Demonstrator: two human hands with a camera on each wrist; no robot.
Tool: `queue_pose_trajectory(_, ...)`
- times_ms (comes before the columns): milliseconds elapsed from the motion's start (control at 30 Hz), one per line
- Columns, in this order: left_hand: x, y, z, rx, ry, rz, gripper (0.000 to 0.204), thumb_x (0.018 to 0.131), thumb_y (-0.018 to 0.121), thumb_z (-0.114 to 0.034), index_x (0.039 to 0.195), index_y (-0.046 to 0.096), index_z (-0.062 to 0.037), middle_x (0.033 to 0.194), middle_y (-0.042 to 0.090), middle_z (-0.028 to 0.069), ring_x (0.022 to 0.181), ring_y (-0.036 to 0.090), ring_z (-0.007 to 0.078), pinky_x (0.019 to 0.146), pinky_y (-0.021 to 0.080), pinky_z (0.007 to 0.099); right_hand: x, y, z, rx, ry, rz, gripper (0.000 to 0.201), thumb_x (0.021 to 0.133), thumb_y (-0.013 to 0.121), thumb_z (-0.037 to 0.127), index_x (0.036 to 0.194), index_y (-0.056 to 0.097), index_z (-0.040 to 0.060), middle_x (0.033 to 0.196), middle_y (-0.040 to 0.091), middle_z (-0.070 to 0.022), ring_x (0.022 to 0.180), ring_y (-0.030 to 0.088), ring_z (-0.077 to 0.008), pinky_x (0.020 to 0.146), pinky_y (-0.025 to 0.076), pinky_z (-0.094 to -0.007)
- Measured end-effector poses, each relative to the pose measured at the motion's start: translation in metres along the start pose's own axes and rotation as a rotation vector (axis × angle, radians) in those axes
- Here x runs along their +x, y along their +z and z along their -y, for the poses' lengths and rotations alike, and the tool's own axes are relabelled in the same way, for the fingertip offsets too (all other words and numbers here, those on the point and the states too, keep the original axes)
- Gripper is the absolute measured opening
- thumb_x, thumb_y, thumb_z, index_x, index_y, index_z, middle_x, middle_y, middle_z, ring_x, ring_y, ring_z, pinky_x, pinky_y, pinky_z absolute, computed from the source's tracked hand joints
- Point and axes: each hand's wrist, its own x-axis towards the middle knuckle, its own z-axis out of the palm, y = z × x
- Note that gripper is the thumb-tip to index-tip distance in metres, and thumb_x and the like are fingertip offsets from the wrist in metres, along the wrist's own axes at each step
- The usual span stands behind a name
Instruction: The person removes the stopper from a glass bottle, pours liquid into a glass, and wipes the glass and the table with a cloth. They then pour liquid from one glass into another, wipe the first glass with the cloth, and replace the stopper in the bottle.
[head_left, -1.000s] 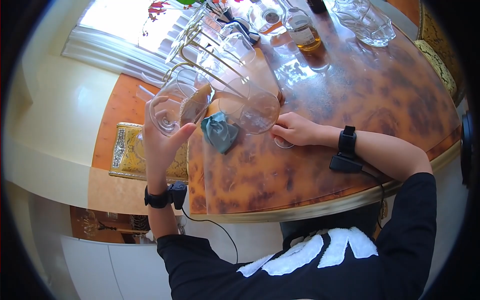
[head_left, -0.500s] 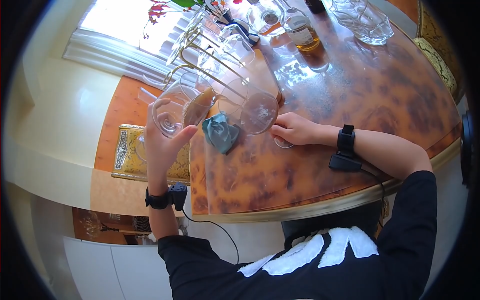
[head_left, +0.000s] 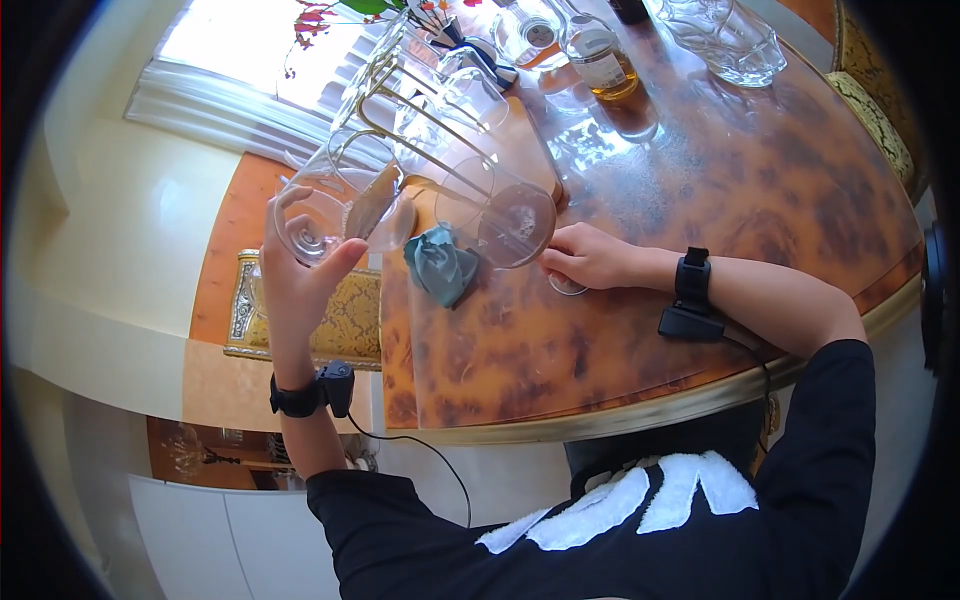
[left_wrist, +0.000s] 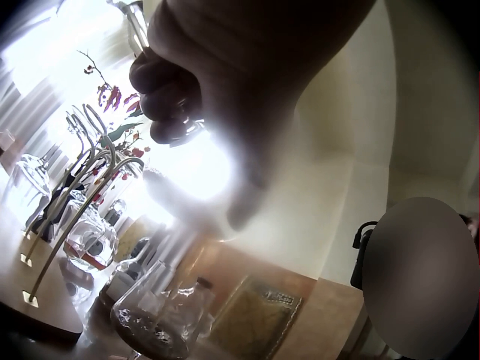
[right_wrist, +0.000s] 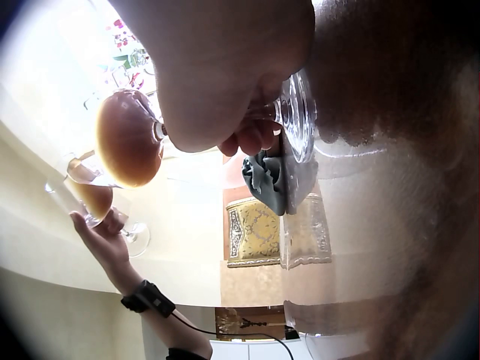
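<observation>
My left hand grips a stemmed wine glass by its bowl, raised left of the table's corner. The glass is tilted, with brownish liquid lying against one side. On the tabletop my right hand pinches the stem of a second wine glass, whose bowl also holds brownish liquid. Its clear foot shows at the fingers in the right wrist view, where the bowl glows orange-brown. Between the hands lies a crumpled blue-green cloth. Strong glare hides part of the left hand in the left wrist view.
Behind the cloth, a gold wire rack with upside-down glasses rises from a wooden base. Farther back stand a bottle of amber liquid and a cut-glass vessel. A gold-patterned chair stands beyond the table's left edge.
My left hand has shifted left with its glass, away from the other glass, after a slight move right. My right hand and its glass have stayed in place.
</observation>
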Motion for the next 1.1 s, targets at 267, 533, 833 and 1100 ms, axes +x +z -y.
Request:
queue_pose_trajectory(267,0.001,-0.007,-0.008,0.112,-0.024,0.016,0.071,0.076,0.081,-0.036,0.131,0.050,-0.0043,0.077,0.053,-0.0017,0.068,0.051,0.0040,0.060,0.037,0.0172,0.001,0.000,-0.003,-0.002,-0.008,-0.002,0.036,0.103,0.049,0.030,0.086,0.061,0.0005,0.070,0.059,-0.0049,0.066,0.057,-0.0145,0.063,0.047,-0.0317)
queue_pose_trajectory(533,0.007,-0.008,-0.009,0.134,0.017,-0.004,0.070,0.074,0.085,-0.033,0.127,0.050,-0.0038,0.074,0.053,-0.0018,0.065,0.050,0.0030,0.057,0.037,0.0168,0.001,0.000,-0.003,0.002,-0.012,-0.002,0.037,0.103,0.049,0.030,0.085,0.060,0.0005,0.070,0.059,-0.0043,0.065,0.056,-0.0136,0.062,0.047,-0.0313)
queue_pose_trajectory(833,0.010,-0.008,-0.004,0.125,0.062,-0.008,0.070,0.073,0.087,-0.033,0.124,0.051,-0.0034,0.071,0.054,-0.0020,0.062,0.052,0.0019,0.053,0.038,0.0165,0.001,0.000,-0.003,-0.008,-0.011,-0.012,0.038,0.103,0.049,0.031,0.085,0.061,0.0001,0.070,0.060,-0.0058,0.065,0.056,-0.0152,0.063,0.048,-0.0323)
queue_pose_trajectory(1100,0.012,-0.006,-0.004,0.169,0.084,-0.003,0.072,0.072,0.088,-0.036,0.124,0.050,-0.0033,0.071,0.054,-0.0007,0.062,0.052,0.0031,0.054,0.039,0.0180,0.000,-0.001,0.000,-0.024,-0.020,-0.009,0.038,0.103,0.049,0.032,0.085,0.061,0.0001,0.070,0.060,-0.0066,0.065,0.057,-0.0158,0.063,0.047,-0.0327)
